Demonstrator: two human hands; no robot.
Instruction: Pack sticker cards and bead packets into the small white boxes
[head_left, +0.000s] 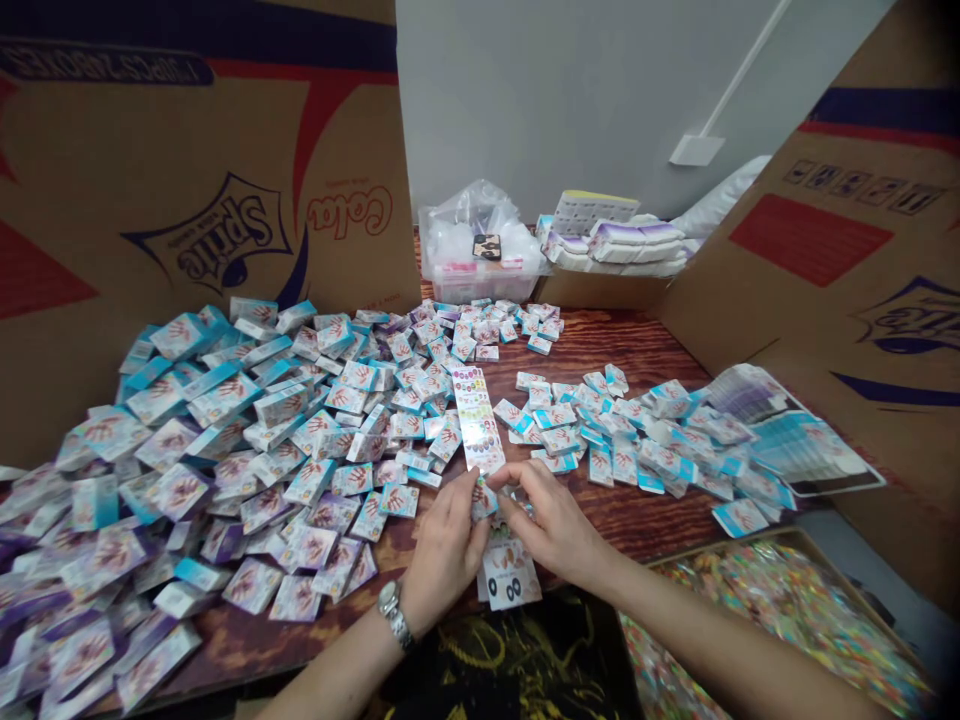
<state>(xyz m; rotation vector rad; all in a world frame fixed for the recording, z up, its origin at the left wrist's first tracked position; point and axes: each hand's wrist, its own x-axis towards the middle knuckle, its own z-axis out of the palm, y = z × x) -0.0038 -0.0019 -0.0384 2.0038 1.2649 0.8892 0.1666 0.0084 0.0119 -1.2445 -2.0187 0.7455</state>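
Note:
My left hand (444,545), with a metal watch on its wrist, and my right hand (551,520) meet at the near edge of the wooden table (637,345). Both pinch a small blue-and-white box (484,498) between their fingertips. A long sticker strip (478,420) lies flat just beyond the hands. A white card with dark ovals (510,578) rests under my hands. A large heap of the same small boxes (225,440) covers the left of the table, and a thinner spread (637,435) lies to the right.
Tall cardboard sheets (150,180) wall in the table on the left and right (862,260). A clear plastic tub (480,250) and stacked white packs (637,245) stand at the back. Flat printed sheets (802,450) lie far right. A box of colourful items (780,620) sits near my right forearm.

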